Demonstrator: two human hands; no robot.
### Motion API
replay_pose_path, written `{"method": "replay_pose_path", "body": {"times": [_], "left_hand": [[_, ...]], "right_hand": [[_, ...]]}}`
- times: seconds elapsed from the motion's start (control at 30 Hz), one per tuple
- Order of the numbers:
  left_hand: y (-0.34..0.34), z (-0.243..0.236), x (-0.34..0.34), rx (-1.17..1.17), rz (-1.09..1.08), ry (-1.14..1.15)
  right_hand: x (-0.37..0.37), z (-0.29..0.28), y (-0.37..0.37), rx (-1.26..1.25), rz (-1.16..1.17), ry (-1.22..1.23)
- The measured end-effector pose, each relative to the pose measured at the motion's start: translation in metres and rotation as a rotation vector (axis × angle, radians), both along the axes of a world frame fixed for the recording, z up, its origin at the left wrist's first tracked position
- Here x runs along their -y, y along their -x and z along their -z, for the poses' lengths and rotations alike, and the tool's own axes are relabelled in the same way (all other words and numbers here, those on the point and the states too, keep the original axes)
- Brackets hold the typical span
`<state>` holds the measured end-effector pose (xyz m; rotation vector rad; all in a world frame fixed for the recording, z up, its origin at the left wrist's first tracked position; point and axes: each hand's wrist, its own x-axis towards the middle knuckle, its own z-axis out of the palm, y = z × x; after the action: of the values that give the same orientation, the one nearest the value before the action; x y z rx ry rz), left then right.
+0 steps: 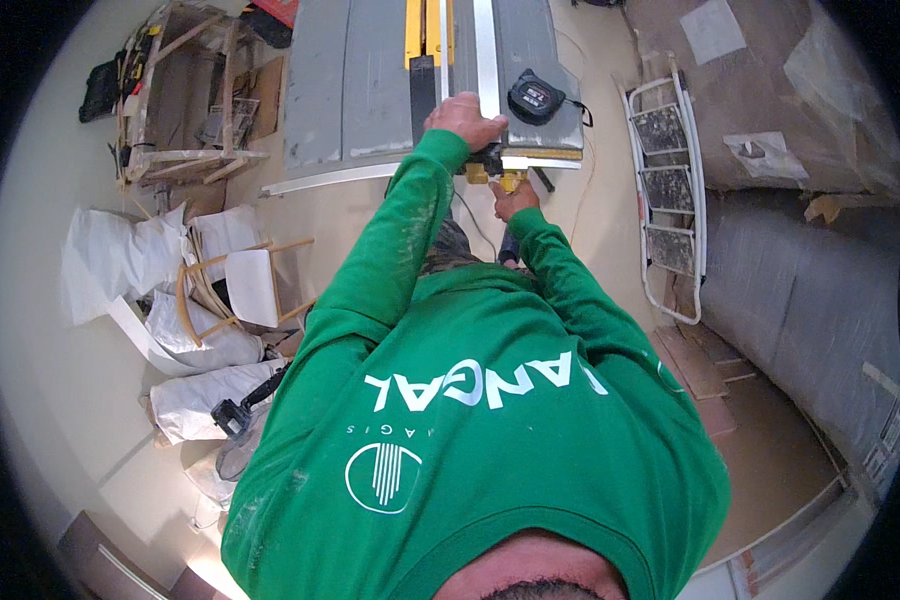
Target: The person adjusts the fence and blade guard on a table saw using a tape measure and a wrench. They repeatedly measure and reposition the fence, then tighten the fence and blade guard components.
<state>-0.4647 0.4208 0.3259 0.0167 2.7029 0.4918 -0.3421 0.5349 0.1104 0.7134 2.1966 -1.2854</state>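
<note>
A table saw with a grey top (370,80) stands in front of me, its yellow blade insert (416,30) at the far middle. My left hand (464,122) rests over the near end of the silver rip fence (486,65), its fingers curled on it. Below the table's front edge, my right hand (515,200) grips a yellow part (510,182) at the fence's front clamp; some of its fingers are hidden. A black tape measure (536,98) lies on the tabletop just right of the fence. The silver front rail (335,178) runs along the table's near edge.
On the right, a white-framed stepladder (670,190) leans near large plastic-covered items (800,260). To the left are a wooden frame (185,100), a chair (253,285) and white sacks (210,400). A cord (478,225) hangs under the saw.
</note>
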Motion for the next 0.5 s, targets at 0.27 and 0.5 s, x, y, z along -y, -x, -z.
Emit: {"method": "replay_pose_path", "body": {"times": [0.27, 0.5], "left_hand": [[-0.001, -0.005, 0.002, -0.031, 0.016, -0.058], [-0.073, 0.007, 0.057, 0.301, -0.172, -0.530]], "right_hand": [[-0.012, -0.010, -0.004, 0.042, 0.141, 0.467], [-0.026, -0.023, -0.011, 0.120, 0.118, 0.783]]}}
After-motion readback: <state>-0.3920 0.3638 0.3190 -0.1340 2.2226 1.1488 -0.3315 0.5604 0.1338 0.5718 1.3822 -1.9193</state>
